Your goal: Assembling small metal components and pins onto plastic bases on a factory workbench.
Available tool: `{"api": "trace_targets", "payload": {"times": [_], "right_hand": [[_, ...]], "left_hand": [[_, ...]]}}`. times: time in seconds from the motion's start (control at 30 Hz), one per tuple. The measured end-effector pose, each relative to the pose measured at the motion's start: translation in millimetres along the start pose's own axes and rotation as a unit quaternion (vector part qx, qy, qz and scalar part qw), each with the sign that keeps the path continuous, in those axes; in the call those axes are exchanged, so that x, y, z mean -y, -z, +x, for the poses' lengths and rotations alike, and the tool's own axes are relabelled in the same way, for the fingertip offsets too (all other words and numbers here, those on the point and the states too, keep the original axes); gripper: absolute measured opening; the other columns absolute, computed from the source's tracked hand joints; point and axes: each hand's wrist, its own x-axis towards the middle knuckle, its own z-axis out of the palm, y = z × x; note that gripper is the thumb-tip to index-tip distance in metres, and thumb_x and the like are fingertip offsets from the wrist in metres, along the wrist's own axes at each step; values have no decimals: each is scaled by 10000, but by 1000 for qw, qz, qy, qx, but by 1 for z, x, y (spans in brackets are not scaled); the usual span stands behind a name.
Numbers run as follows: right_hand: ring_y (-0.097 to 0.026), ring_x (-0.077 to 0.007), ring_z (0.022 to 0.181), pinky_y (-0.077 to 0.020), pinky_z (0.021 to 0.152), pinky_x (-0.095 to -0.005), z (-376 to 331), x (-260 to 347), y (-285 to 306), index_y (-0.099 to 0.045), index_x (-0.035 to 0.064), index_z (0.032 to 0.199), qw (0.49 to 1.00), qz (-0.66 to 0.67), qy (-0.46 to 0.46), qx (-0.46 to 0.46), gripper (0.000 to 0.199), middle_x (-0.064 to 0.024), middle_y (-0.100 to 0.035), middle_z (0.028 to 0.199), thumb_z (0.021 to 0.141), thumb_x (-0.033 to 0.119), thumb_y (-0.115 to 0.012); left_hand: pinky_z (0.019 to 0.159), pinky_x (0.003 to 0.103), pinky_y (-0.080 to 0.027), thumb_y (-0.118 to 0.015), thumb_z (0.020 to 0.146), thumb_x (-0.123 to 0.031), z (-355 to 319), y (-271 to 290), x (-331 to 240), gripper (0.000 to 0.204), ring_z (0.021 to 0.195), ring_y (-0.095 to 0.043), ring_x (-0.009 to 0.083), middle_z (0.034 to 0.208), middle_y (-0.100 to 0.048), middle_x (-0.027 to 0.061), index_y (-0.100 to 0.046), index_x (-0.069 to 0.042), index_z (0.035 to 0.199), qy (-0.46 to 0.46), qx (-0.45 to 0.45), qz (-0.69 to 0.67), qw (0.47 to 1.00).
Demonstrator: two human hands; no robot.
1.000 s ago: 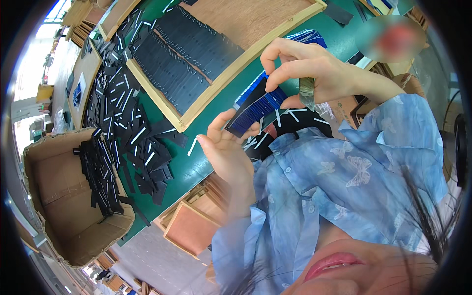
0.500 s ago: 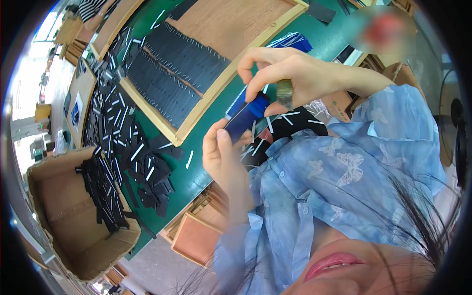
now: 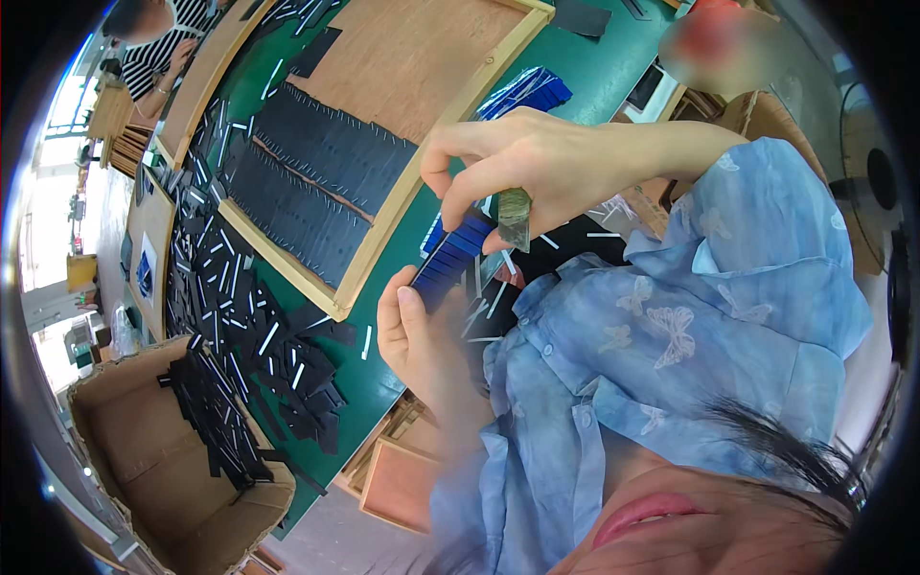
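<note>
Between my two hands is a stack of thin dark-blue strips (image 3: 446,266), tilted. My left hand (image 3: 414,331) pinches its lower end between thumb and fingers. At the upper end my right hand (image 3: 522,158) is closed on the stack with bent fingers. A flat, pointed greenish piece (image 3: 515,218) is tucked in the same right hand; its kind is unclear. Beyond the hands, another fanned pile of blue strips (image 3: 532,91) lies on the green table (image 3: 383,369). Black cloth with white slivers (image 3: 565,240) covers my lap.
Rows of black strips fill part of a wood-framed board (image 3: 431,57). Loose black and white strips (image 3: 249,316) heap up to its left. A cardboard box (image 3: 125,412) with black strips stands at the table's left edge. Another person in a striped top (image 3: 153,72) sits at the far left.
Both hands and the blue stack have shifted slightly left. The strips' edges now show fanned apart. The greenish piece has turned in the right hand, and the view has moved a little.
</note>
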Motion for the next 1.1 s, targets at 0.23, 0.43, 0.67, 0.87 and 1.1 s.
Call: {"api": "trace_targets", "payload": {"times": [0.23,0.43,0.67,0.87,1.1], "right_hand": [[-600,-243,839,-475,652,-357,-2,9,2,-628,118,874,998,-47,-40,32,313,-42,-535,1005,598,101,-774],[-600,-248,839,-476,650,-358,0,8,0,-631,114,874,999,-36,-14,13,311,-43,-536,999,596,92,-769],[-594,-243,862,-475,674,-345,1,5,-1,-644,118,868,1000,0,-17,11,283,-35,-544,988,621,132,-781],[-597,-220,863,-476,689,-311,3,-2,-5,-636,82,941,992,78,-97,-9,358,-64,-578,972,651,239,-778],[-557,-197,826,-436,673,-320,13,-10,-29,-570,55,933,988,104,-113,-32,380,-53,-560,938,663,221,-780]], "left_hand": [[609,273,-563,-482,966,-183,3,1,4,298,689,-644,210,906,-615,178,-534,80,1094,0,2,12,1000],[606,273,-564,-483,966,-184,2,2,2,300,680,-639,207,899,-615,182,-525,80,1103,9,3,-3,1000],[600,269,-558,-489,964,-188,3,7,4,298,677,-638,206,903,-615,179,-527,74,1101,9,14,-27,999],[618,258,-555,-497,961,-177,-7,-3,-2,290,685,-643,198,920,-621,173,-538,78,1092,-27,3,14,1000],[718,238,-510,-481,964,-157,-17,-10,-8,251,786,-630,136,897,-651,112,-544,37,1111,-54,14,119,991]]}}
